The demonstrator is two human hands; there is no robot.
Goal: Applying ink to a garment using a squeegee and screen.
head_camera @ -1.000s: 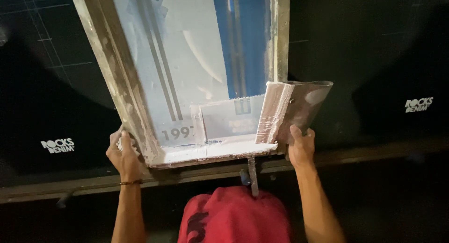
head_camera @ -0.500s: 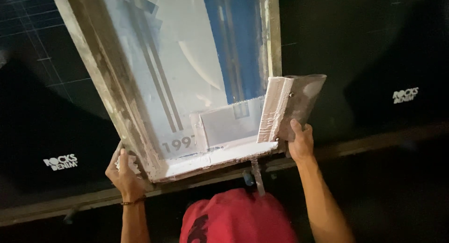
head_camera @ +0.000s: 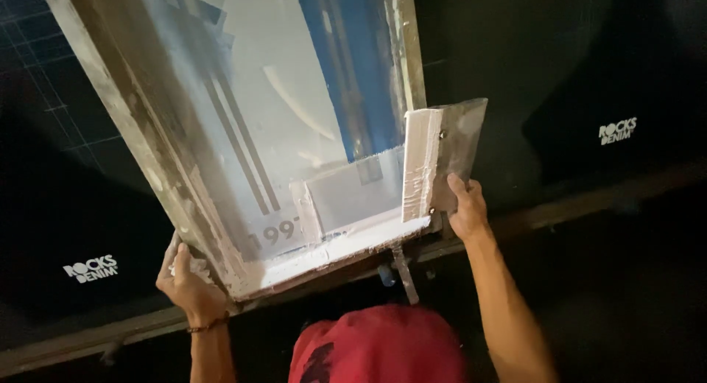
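Note:
A wooden-framed printing screen (head_camera: 140, 155), smeared with white ink, lies tilted across black fabric. My left hand (head_camera: 188, 280) grips its near left corner. My right hand (head_camera: 466, 206) holds a wide squeegee (head_camera: 442, 151) upright at the screen's near right corner, with its ink-caked white edge turned toward the mesh. White ink is pooled along the near inside edge of the screen (head_camera: 331, 247). Blue and grey stencil shapes show through the mesh (head_camera: 346, 81).
Black fabric (head_camera: 560, 74) covers a long table, with a small white printed logo at the left (head_camera: 90, 268) and another at the right (head_camera: 617, 131). A wooden rail (head_camera: 589, 199) runs along the table's near edge. A red cap (head_camera: 379, 346) fills the bottom centre.
The screen has swung so that its near left corner sits lower. My left hand dropped with it, and my right hand rose slightly with the squeegee.

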